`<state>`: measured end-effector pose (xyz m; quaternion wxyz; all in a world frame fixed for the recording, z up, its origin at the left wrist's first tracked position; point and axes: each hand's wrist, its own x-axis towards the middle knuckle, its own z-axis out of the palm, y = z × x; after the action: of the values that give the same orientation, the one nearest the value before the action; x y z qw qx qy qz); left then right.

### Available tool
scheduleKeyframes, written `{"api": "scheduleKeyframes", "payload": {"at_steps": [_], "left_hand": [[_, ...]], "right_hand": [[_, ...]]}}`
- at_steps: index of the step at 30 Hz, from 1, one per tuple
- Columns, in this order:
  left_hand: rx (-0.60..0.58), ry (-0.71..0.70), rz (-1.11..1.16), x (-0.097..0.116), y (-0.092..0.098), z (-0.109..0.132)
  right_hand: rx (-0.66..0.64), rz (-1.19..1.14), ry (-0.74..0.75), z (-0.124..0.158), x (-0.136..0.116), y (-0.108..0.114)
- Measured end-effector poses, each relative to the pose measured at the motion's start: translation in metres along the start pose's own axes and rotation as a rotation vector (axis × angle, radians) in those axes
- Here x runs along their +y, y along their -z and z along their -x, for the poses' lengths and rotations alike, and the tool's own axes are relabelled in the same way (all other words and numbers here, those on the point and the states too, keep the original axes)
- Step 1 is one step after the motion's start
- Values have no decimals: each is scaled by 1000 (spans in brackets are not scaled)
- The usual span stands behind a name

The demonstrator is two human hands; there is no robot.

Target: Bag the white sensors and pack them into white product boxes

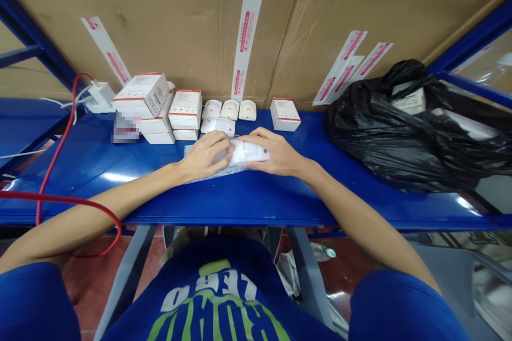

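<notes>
A white plastic motion sensor (241, 153) lies lengthwise between my hands, just above the blue shelf. Its left part is in or against a clear plastic bag (229, 170), which spreads under my left hand (205, 155). The fingers of that hand are curled over the bag and the sensor's left end. My right hand (280, 153) grips the right end, thumb on the near side and fingers on the far side. Just behind, several similar white sensors (229, 110) stand or lie on the shelf. How far the held sensor sits inside the bag is hidden by my fingers.
Stacked white boxes (141, 95) stand at the back left, and a single white box (285, 114) at the back right. A black plastic bag (376, 138) with boxes fills the right side. At left are a red cable (58, 154) and a white plug (101, 97). Cardboard (172, 21) walls the back.
</notes>
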<state>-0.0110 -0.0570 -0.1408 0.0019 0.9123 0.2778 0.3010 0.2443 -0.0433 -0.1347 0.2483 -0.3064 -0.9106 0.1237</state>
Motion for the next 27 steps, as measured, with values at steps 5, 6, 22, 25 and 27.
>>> {"api": "scheduleKeyframes", "payload": {"at_steps": [5,6,22,25,27], "left_hand": [[-53,100,17,-2,-3,4],[-68,124,34,-3,-4,5],[72,154,-13,0,-6,6],[50,181,-8,3,-7,5],[47,223,-22,5,-8,3]], "right_hand": [[59,-13,7,-1,-3,-1],[71,-21,-3,-1,-4,-1],[51,-678,-377,-8,-19,-9],[93,-579,-363,-8,-25,-16],[229,-425,-341,-8,-29,-17]]}}
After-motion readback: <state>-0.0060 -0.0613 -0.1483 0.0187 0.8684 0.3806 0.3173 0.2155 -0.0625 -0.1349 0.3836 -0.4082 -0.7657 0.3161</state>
